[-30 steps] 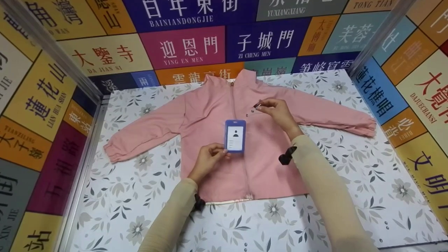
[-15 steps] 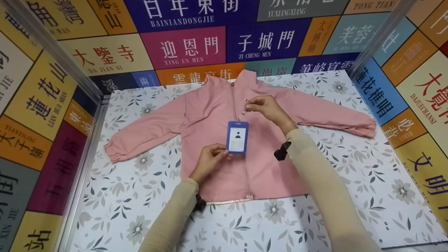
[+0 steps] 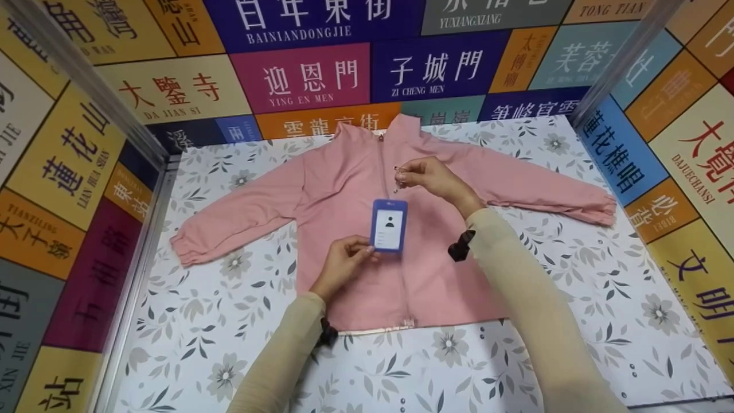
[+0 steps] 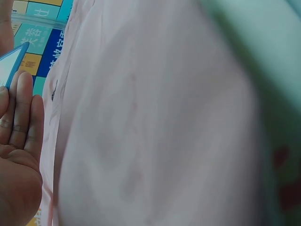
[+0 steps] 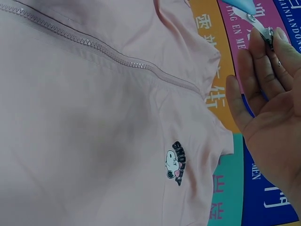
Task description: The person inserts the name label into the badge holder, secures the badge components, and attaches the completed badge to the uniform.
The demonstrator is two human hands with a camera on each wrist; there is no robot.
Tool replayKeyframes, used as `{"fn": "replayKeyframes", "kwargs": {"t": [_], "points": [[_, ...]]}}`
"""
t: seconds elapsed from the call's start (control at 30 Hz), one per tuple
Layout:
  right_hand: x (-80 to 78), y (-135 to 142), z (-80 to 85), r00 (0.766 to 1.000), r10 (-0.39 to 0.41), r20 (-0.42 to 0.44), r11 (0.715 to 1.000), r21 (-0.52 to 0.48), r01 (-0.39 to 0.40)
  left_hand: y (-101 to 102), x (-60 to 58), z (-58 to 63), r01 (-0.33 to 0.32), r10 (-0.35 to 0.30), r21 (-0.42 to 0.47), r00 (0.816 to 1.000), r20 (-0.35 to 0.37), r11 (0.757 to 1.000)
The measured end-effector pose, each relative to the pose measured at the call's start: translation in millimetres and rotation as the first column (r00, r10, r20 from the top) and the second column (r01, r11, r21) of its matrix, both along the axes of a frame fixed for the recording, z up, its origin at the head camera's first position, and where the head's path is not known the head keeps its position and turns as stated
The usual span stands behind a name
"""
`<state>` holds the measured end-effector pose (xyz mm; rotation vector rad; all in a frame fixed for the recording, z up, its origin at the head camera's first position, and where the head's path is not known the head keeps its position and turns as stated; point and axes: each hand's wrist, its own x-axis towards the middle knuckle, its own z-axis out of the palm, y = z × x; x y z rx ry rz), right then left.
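In the head view, a pink jacket [image 3: 344, 287] lies flat on the surface [image 3: 189, 332], with its sleeves spread out to both sides. A zipper [image 3: 382, 163] runs down the middle of its front. The surface is white with grey flowers and leaves. A blue badge [image 3: 375, 229] is over the middle of the jacket. It has a white card [image 3: 389, 232] inside, with a little dark person shape on it. The left hand [image 3: 342, 261] has its grip on the bottom corner of the badge. The right hand [image 3: 433, 175] is above the badge, with its fingertips close together. Behind the jacket is a bright wall [image 3: 312, 77] with big writing on it.

In the left wrist view, the thumb of the left hand presses on the edge of the badge, and some other fingers are held out nearly straight. The jacket fills most of this view and looks blurry.

In the right wrist view, the grip of the right hand pinches a metal clip [image 5: 268, 36] on a pale strap [image 5: 244, 16]. A blue bit shows at the top, by the strap. The jacket has a small cartoon picture [image 5: 176, 163] on it.
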<state>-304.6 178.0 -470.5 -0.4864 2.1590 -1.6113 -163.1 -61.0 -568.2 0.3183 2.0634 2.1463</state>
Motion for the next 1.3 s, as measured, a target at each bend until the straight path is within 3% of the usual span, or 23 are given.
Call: {"fn": "replayKeyframes", "kwargs": {"t": [0.17,0.3,0.53,0.7,0.93,1.0,1.13,1.2,1.3], "points": [[-8.6,1.0,-13.9,0.999,0.025,0.020,1.000,0.003,-0.025,-0.5,0.7,1.1,-0.004,0.004,-0.013,1.000,0.002,1.000],[-9.7,0.7,-16.1,0.998,0.062,0.003,0.997,0.038,-0.062,-0.7,0.5,0.6,-0.005,0.005,-0.028,1.000,0.005,1.000],[-6.8,-2.7,-14.0,0.993,0.116,-0.013,0.993,0.037,-0.115,-0.3,-8.0,-24.3,-0.009,0.010,-0.034,0.999,0.030,0.999],[-4.0,-5.7,-13.0,0.991,0.130,-0.013,0.991,0.020,-0.129,-1.0,-8.6,-27.4,-0.006,0.006,-0.018,0.999,0.033,1.000],[0.3,-11.0,-8.9,0.988,0.156,0.000,0.988,-0.017,-0.156,-2.7,-12.0,-22.9,-0.023,0.023,-0.127,1.000,0.001,0.992],[1.9,-12.5,-7.5,0.986,0.166,0.003,0.985,-0.036,-0.166,-3.6,-14.3,-20.2,-0.047,0.041,-0.208,0.999,-0.031,0.977],[5.4,-15.4,-6.0,0.981,0.192,0.000,0.979,-0.065,-0.192,-4.7,-20.6,-9.5,-0.118,0.076,-0.366,0.989,-0.129,0.923],[7.0,-16.8,-6.3,0.979,0.204,-0.003,0.976,-0.072,-0.204,-4.2,-24.5,-2.1,-0.141,0.076,-0.405,0.982,-0.172,0.903],[8.1,-18.7,-8.4,0.976,0.218,-0.007,0.973,-0.075,-0.218,-3.1,-30.5,9.0,-0.142,0.065,-0.409,0.978,-0.196,0.901]]}}
